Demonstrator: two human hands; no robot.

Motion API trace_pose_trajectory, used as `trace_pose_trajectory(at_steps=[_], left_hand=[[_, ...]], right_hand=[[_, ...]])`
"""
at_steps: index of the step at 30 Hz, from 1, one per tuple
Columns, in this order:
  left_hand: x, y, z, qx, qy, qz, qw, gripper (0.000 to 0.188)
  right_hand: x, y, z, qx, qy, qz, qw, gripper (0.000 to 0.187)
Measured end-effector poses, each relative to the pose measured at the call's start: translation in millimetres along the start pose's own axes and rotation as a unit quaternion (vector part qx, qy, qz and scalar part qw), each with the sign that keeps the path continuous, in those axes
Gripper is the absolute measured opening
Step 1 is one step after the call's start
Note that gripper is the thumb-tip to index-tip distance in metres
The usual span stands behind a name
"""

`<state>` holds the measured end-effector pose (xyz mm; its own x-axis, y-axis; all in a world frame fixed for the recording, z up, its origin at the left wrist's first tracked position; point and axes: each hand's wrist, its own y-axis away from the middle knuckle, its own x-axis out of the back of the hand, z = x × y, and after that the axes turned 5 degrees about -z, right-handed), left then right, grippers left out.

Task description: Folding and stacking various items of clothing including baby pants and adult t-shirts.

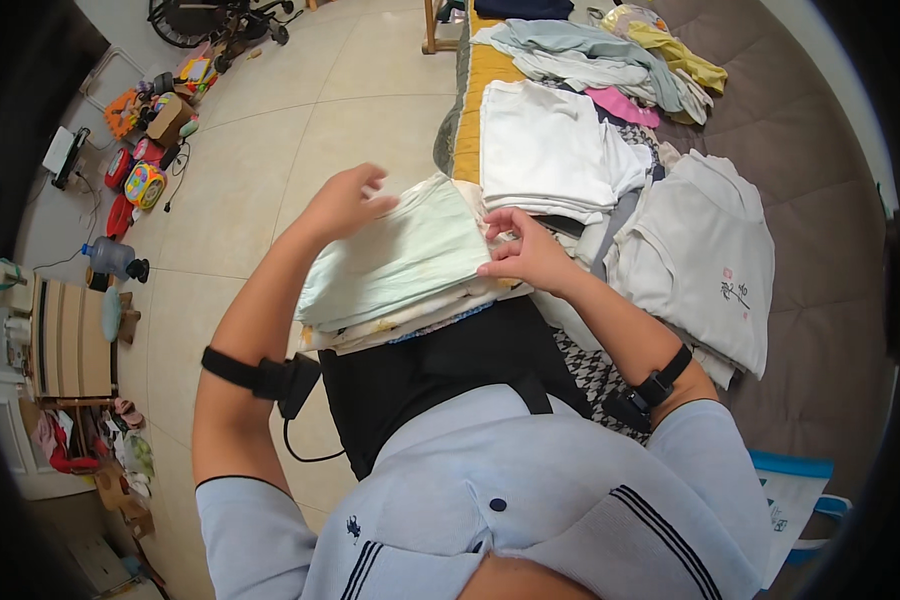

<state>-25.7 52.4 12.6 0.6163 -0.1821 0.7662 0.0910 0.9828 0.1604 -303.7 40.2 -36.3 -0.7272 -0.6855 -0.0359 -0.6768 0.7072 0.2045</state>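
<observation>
Pale green cloth tops folded stack on lap. Left hand near far edge, fingers loosely apart; right hand at right edge, thumb and fingers apart

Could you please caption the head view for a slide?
Left hand and right hand at a pale green folded cloth beside white garments.

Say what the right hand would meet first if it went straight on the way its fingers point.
The right hand would probably meet the green cloth, directly left of it; its thumb may already touch the edge, but depth is unclear.
</observation>
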Motion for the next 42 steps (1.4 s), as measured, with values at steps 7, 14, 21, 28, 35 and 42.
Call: trace_pose_trajectory(at_steps=[7,14,21,28,35,42], left_hand=[[-39,-52,23,0.038,0.030,-0.086,0.995,0.035],[-49,-53,15,0.071,0.148,-0.064,0.984,0.022],[-55,-54,12,0.104,0.222,-0.056,0.968,0.018],[-55,-53,15,0.112,0.220,-0.054,0.968,0.018],[-56,-54,13,0.137,0.236,-0.060,0.960,0.018],[-60,-55,13,0.126,0.255,-0.047,0.957,0.015]], right_hand=[[-8,14,3,0.126,0.191,0.023,0.973,0.020],[-6,17,5,0.145,0.262,0.038,0.953,0.015],[-11,19,3,0.153,0.261,0.061,0.951,0.016],[-14,15,-1,0.150,0.349,0.072,0.922,0.022],[-16,15,1,0.162,0.339,0.079,0.923,0.014],[-8,19,4,0.249,0.391,0.026,0.886,0.007]])
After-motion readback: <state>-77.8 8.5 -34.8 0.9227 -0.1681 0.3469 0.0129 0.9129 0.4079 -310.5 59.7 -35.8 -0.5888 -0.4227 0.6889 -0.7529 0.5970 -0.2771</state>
